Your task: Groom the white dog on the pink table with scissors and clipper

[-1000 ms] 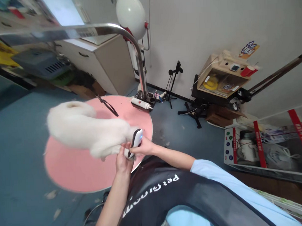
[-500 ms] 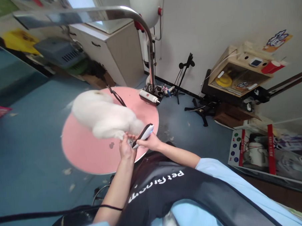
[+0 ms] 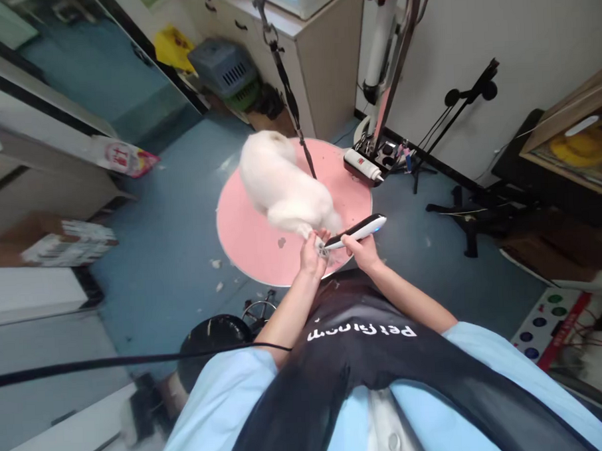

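Note:
A white dog (image 3: pixel 289 179) stands on a round pink grooming table (image 3: pixel 252 244), its rear end towards me. My left hand (image 3: pixel 312 255) is closed around one of its hind paws (image 3: pixel 323 250), which is stretched back over the table's near edge. In my right hand (image 3: pixel 362 249) is a white and black hair clipper (image 3: pixel 358 231) with a small blue light. The clipper's head points left and meets the paw; whether it touches the fur I cannot tell. A dark strap (image 3: pixel 290 99) hangs down beside the dog.
A white bottle (image 3: pixel 362 165) lies in a black tray at the table's far right, by the metal post (image 3: pixel 398 68). A black stool (image 3: pixel 214 342) stands at my left. Past the table are a pet carrier (image 3: pixel 227 66) and a cabinet (image 3: pixel 328 65). Tufts of fur lie on the floor (image 3: pixel 153 258).
My view has swung left and down, so the scene sits further right. The clipper now lies flatter, its head still at the paw. My left hand keeps its hold.

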The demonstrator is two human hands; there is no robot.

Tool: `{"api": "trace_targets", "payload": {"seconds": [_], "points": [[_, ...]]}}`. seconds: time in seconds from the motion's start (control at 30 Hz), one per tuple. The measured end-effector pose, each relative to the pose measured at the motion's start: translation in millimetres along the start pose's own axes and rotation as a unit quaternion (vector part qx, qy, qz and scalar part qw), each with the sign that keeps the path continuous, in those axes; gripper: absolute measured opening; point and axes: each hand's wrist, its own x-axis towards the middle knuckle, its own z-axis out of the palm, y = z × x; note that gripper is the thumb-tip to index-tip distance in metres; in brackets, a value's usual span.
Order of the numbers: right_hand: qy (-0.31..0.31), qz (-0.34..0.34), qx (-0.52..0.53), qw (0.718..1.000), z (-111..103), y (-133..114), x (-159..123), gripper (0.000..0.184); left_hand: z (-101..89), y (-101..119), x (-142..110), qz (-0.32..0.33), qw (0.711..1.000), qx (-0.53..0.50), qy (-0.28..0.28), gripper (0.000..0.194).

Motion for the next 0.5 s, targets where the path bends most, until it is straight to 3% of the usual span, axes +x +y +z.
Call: {"api": "trace_targets", "payload": {"seconds": [0.17, 0.3, 0.43, 0.5], "points": [[-0.075, -0.009, -0.001, 0.997, 0, 4, 1, 0.023, 0.6, -2, -2, -0.024, 1.0, -0.014, -0.003, 0.016], [-0.098, -0.035, 0.047, 0.993, -14, 5, 9, 0.041, -0.9, 1, -4, -0.034, 0.999, 0.009, -0.018, 0.022], [-0.217, -0.022, 0.033, 0.975, -25, 3, 12, 0.057, -5.3, 10, -4, -0.037, 0.997, 0.023, -0.064, 0.022], [-0.237, -0.031, 0.025, 0.971, -28, 2, 12, 0.059, -7.3, 14, -3, -0.035, 0.995, 0.026, -0.085, 0.021]]}}
